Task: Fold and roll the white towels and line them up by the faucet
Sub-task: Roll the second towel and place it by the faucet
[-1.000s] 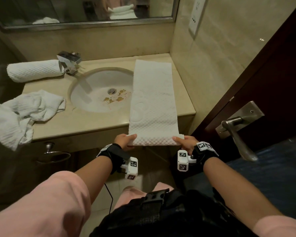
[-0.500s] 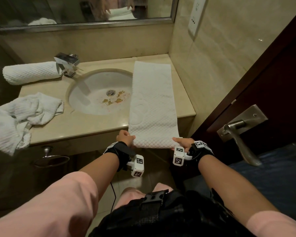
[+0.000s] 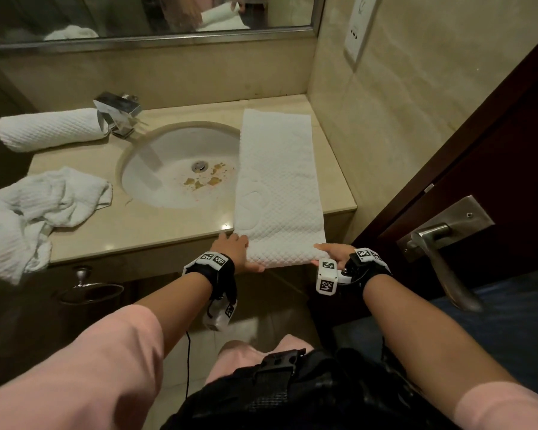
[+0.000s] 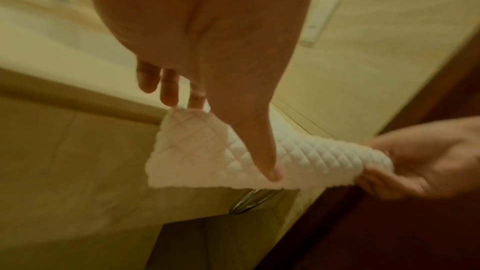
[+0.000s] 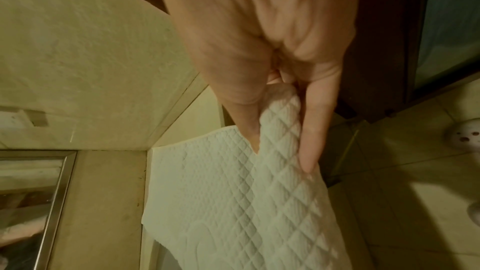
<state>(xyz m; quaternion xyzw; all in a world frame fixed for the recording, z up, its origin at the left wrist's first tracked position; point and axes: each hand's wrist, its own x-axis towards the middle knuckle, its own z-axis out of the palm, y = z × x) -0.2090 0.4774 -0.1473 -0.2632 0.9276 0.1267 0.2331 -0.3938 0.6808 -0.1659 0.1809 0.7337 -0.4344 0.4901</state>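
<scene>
Both hands pinch the folded towel (image 3: 278, 193) near edge off the surface (image 3: 131, 231): left hand (image 3: 235, 248) fingers (image 4: 265, 151), right hand (image 3: 336, 254) fingers (image 5: 311, 130).

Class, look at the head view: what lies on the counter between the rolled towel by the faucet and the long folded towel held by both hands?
The faucet and the sink basin lie between the rolled towel and the folded towel.

- Left hand (image 3: 235, 248): arm reaching forward, thumb and fingers pinching the towel (image 3: 277, 187) edge.
- Right hand (image 3: 336, 252): arm reaching forward, thumb and fingers pinching the opposite corner.
</scene>
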